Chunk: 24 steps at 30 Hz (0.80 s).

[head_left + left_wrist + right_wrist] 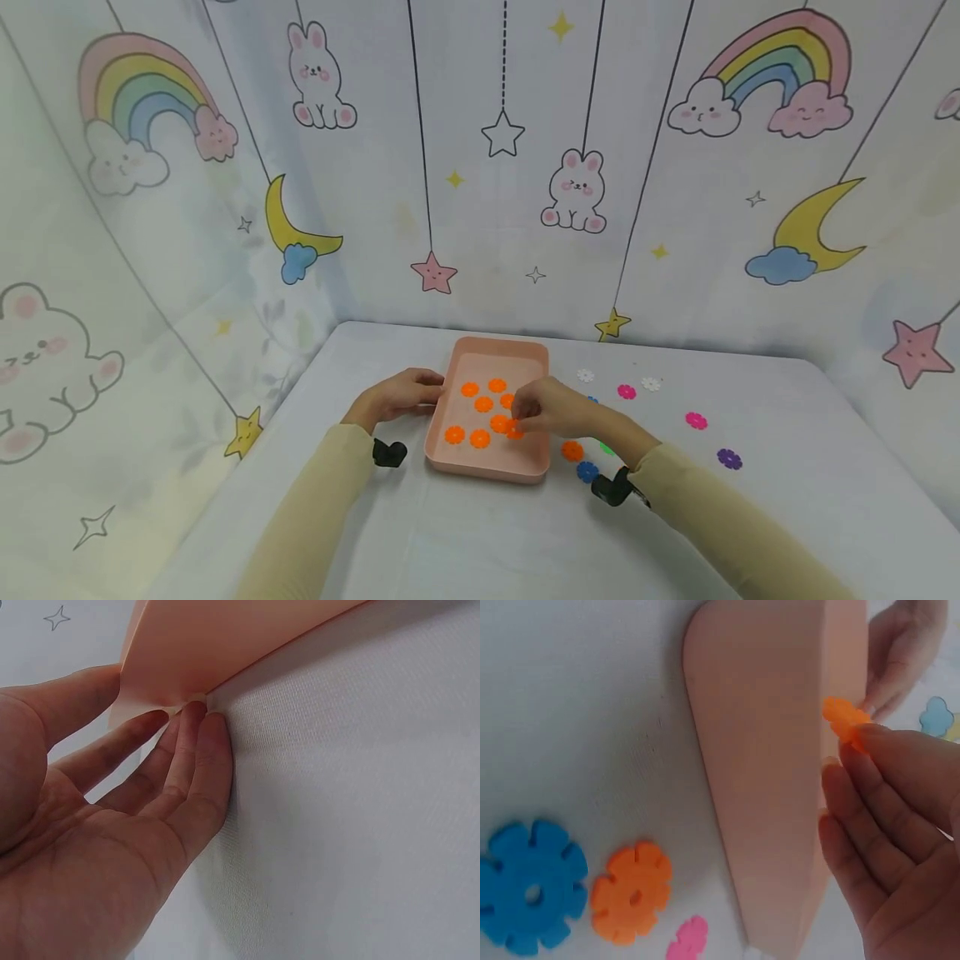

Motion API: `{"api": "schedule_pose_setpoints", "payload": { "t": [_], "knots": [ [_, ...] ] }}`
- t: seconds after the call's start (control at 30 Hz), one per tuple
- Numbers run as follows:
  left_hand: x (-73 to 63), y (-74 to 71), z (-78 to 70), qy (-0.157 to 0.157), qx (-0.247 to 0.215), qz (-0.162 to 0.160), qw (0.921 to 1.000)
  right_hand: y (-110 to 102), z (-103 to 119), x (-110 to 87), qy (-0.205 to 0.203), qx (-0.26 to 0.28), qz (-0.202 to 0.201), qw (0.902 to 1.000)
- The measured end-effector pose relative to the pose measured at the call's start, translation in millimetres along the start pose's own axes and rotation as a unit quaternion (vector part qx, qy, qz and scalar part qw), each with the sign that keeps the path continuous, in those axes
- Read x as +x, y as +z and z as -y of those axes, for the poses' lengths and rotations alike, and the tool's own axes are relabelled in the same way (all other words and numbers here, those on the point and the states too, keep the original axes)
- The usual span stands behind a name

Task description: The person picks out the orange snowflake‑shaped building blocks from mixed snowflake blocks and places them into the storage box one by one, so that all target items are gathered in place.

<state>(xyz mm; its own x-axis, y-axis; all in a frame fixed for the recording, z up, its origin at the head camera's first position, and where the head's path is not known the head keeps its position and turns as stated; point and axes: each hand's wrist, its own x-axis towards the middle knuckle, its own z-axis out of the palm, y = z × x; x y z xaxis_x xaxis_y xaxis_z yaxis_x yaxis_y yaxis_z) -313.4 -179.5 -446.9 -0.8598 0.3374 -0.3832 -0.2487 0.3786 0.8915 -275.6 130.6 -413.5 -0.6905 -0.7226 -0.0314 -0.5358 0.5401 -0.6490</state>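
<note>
A shallow peach-pink tray (487, 468) holds several orange flower-shaped plastic discs (483, 404). At its left side my left hand (405, 392) grips the wall; in the left wrist view the thumb (82, 694) meets the tray's edge and the fingertips (214, 727) touch low on the outside. My right hand (555, 408) is over the tray's right part. It pinches an orange flower disc (845, 718) between thumb and index finger, and the other fingers bend loosely. In the head view the fingers partly hide that disc.
Right of the tray lie another orange disc (572, 451), a blue one (587, 472), a purple one (729, 459), pink ones (697, 421) and white ones (651, 384). A green disc (607, 448) is partly hidden by the right wrist. Behind the white table hangs a patterned cloth (495, 217).
</note>
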Motion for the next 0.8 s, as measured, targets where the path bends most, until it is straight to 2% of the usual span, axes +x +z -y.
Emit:
{"api": "schedule_pose_setpoints", "payload": {
  "t": [0.17, 0.33, 0.6, 0.8],
  "knots": [
    [-1.1, -0.3, -0.2, 0.0, 0.003, -0.001, 1.0, 14, -1, 12.6, 0.011, -0.038, 0.017, 0.9991],
    [0.0, -0.3, 0.0, 0.0, 0.001, 0.002, 1.0, 23, -3, 16.8, 0.024, -0.057, 0.024, 0.9978],
    [-0.1, 0.0, -0.9, -0.003, -0.005, 0.001, 1.0, 27, -6, 15.1, 0.023, -0.072, 0.028, 0.9967],
    [-0.4, -0.9, -0.2, 0.001, -0.005, 0.008, 1.0, 27, -5, 16.6, 0.043, -0.072, 0.037, 0.9958]
  ]
}}
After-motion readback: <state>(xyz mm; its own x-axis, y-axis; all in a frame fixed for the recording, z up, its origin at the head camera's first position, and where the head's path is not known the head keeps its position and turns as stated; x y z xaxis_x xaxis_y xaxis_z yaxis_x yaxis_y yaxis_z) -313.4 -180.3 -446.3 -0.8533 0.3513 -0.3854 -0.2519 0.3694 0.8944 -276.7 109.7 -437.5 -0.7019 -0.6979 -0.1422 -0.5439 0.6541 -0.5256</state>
